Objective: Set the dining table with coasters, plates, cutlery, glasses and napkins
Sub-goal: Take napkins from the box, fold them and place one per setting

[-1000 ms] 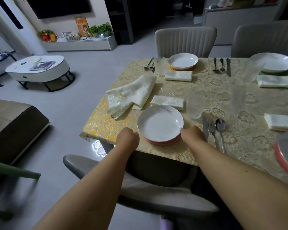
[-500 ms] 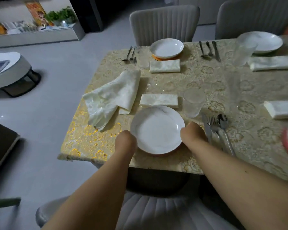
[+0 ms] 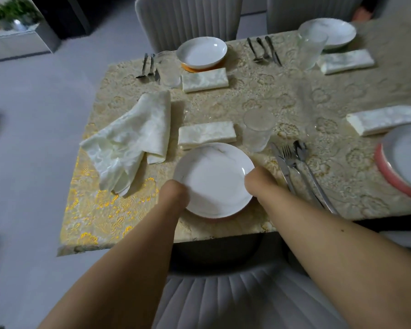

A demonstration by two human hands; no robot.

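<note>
Four white round plates: near, far, far right, right edge. Four folded cream napkins, one loose cream cloth. Three clear glasses. Three steel cutlery sets. Two hands.

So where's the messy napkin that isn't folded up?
In the head view, the loose napkin lies on the table's left side, just left of the near plate and the folded napkin.

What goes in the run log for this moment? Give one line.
left hand: grips near plate rim | right hand: grips opposite rim | folded napkin: just beyond plate | loose napkin: unfolded, left
</note>
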